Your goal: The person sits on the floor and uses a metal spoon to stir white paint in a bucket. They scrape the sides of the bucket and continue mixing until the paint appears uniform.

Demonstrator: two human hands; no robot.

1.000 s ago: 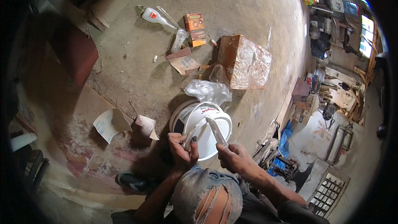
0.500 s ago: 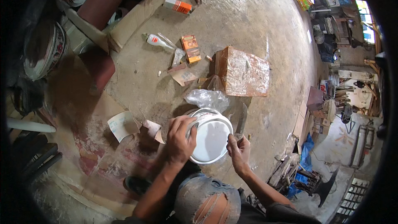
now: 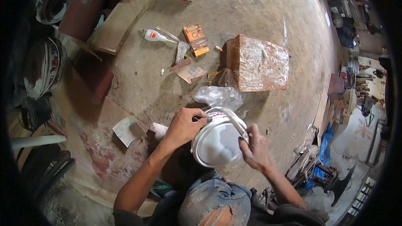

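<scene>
Gripping right hand (image 3: 256, 150): fingers closed on a pale strip (image 3: 236, 121), bucket handle or blade, cannot tell which.
Left hand (image 3: 186, 125): thumb and forefinger at the rim; whether pinching it, cannot tell.
White bucket (image 3: 217, 116): between both hands, just beside the clear plastic bag (image 3: 218, 95).
Lid (image 3: 218, 144): seemingly seated, no edge visibly raised; bucket apparently unopened.

A worn, grey-brown concrete floor (image 3: 255, 21) fills the middle, scuffed and dusty, with a reddish stain (image 3: 100, 157) at the lower left. Pale light glares off it at the top edge, while the left side lies in deep shadow. On the right, scrap wood (image 3: 307, 163) is heaped beside a crumpled blue tarpaulin (image 3: 325, 145). A white-and-dark grille (image 3: 362, 196) shows at the lower right; dim clutter above is hard to make out.
</scene>
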